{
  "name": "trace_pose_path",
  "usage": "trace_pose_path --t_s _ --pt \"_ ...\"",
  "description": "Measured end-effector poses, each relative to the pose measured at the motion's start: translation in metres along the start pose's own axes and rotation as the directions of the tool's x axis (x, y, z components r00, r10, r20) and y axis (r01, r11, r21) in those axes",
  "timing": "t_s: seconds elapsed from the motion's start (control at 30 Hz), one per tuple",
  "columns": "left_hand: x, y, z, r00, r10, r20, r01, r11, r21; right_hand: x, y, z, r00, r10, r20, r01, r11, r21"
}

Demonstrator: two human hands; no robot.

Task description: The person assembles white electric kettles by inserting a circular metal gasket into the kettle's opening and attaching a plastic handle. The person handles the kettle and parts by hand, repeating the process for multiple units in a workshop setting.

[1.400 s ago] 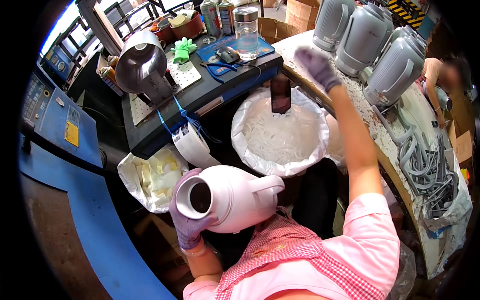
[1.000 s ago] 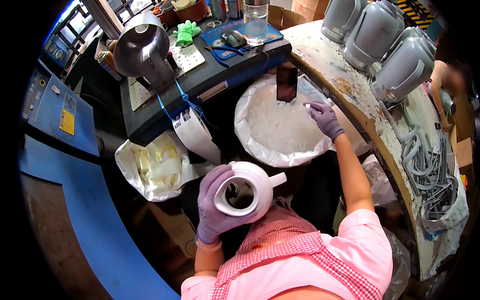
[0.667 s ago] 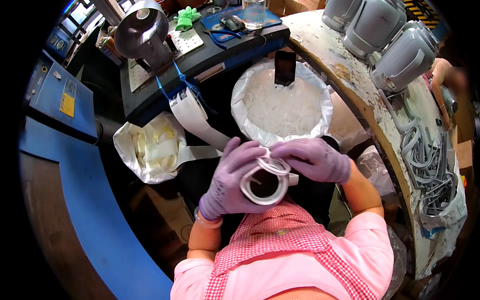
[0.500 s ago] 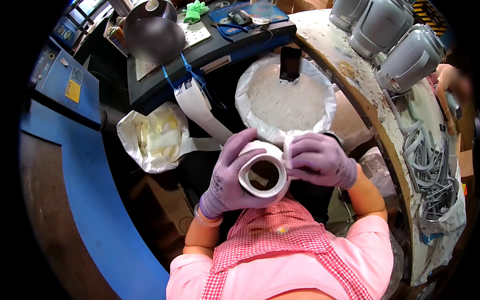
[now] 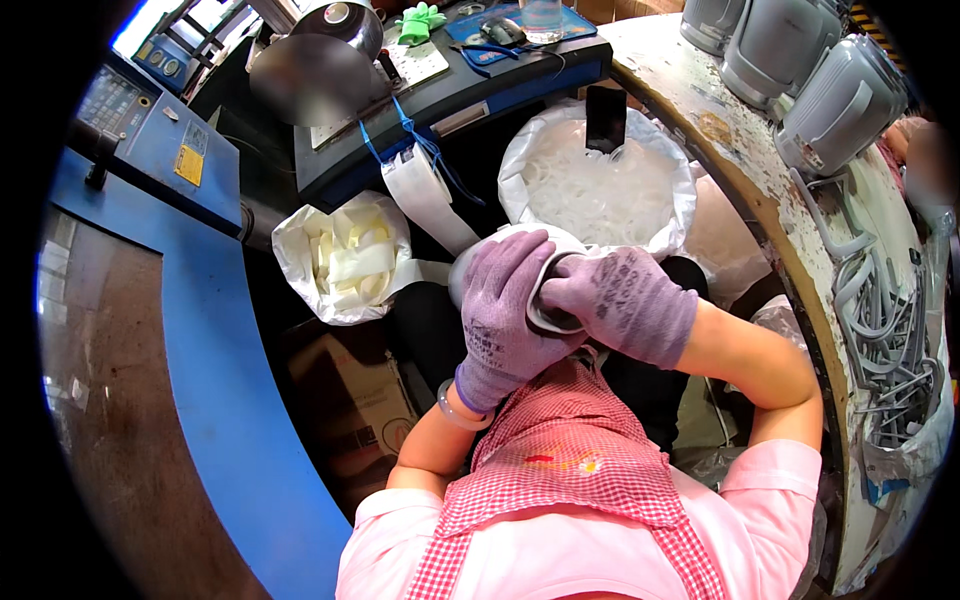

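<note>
At the centre of the frame both gloved hands close over a white plastic jug body (image 5: 470,270), so little of it shows beyond a curved white edge and a sliver of its dark mouth. The left hand (image 5: 505,315) wraps over its top with fingers curled tight around the wall. The right hand (image 5: 625,305) presses against the opening from the right, its fingertips hidden inside or behind the rim; how firmly it grips cannot be told. Just above lies a bag of white plastic pieces (image 5: 600,190). Grey jug bodies (image 5: 835,100) stand at the upper right, partly cut off.
</note>
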State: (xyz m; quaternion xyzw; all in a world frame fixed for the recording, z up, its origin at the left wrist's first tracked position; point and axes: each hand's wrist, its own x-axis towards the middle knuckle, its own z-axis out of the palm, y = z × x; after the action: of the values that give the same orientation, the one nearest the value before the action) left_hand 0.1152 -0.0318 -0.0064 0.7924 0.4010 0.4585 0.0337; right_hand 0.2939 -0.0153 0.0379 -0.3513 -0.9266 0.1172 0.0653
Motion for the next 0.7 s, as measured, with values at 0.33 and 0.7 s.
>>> trace_pose_path --t_s 0.33,0.7 --pt "-0.001 0.0 -0.012 1.0 0.023 0.015 -0.023 1.0 -0.019 -0.004 -0.001 -0.009 0.994 -0.097 -0.043 0.098 0.995 0.024" --pt "0.012 -0.012 -0.038 0.987 0.071 0.145 -0.058 0.994 -0.093 -0.007 0.014 -0.041 0.893 -0.45 0.004 0.447 0.888 0.109"
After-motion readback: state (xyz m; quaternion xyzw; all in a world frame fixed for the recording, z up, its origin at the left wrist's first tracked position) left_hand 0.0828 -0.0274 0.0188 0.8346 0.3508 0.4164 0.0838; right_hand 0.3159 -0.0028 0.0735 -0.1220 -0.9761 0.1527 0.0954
